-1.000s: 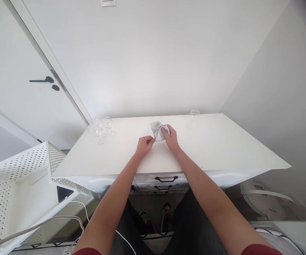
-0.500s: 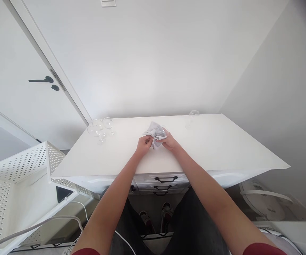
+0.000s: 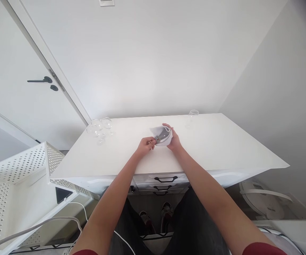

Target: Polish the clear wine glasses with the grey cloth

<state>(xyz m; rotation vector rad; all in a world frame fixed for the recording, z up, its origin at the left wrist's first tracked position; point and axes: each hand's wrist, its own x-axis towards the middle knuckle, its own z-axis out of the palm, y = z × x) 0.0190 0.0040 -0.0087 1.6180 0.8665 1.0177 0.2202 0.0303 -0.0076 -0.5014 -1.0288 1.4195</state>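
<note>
Above the middle of the white cabinet top, my left hand (image 3: 145, 145) pinches a clear wine glass (image 3: 163, 135) at its stem end; the foot is hidden by the fingers. The glass lies tilted on its side, bowl towards the right. A light grey-white cloth (image 3: 166, 142) wraps under and around the bowl. My right hand (image 3: 174, 140) is closed round the cloth and the bowl from the right, thumb side hidden behind the cloth. Several clear stemmed glasses (image 3: 101, 130) stand together at the left end of the top. Another clear glass (image 3: 192, 119) stands near the back, right of my hands.
The white cabinet top (image 3: 222, 145) meets a wall at the back. Drawers with black handles (image 3: 166, 179) are below its front edge. On the left are a perforated white shelf (image 3: 15, 166), cables and a door with a black handle (image 3: 43, 80).
The cloth, bunched between both hands before, is now opened round the bowl in my right hand. My right hand has turned and shifted slightly right; the glass shows more clearly.
</note>
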